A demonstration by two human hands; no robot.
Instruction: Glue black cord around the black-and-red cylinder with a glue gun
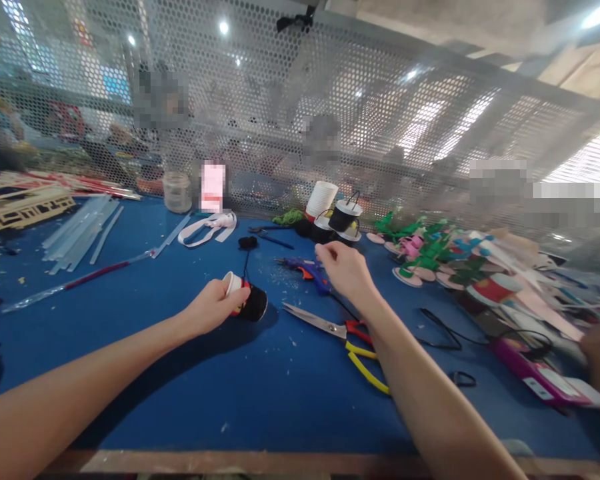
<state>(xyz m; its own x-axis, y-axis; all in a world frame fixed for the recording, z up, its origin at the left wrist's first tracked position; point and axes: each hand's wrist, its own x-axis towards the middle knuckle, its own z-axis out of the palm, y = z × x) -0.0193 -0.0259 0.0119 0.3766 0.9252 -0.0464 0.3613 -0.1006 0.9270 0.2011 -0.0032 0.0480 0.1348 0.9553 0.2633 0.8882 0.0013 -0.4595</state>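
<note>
Centrally, left hand (214, 308) gripped a cup (244, 296) lying on the blue surface (260, 393); right hand (344, 269), fingers loosely curled and holding nothing, hovered over a glue gun (306, 269), scissors (341, 337) nearby.

**No readable text**

Nothing legible anywhere — no words, brands or numbers can be made out. The pink-and-white label (213, 187) by the mesh screen (330, 120) is blurred out, as are the patches further right along it. The flat purple package (540, 377) at the right edge carries a white tag — print too small to read.
</note>
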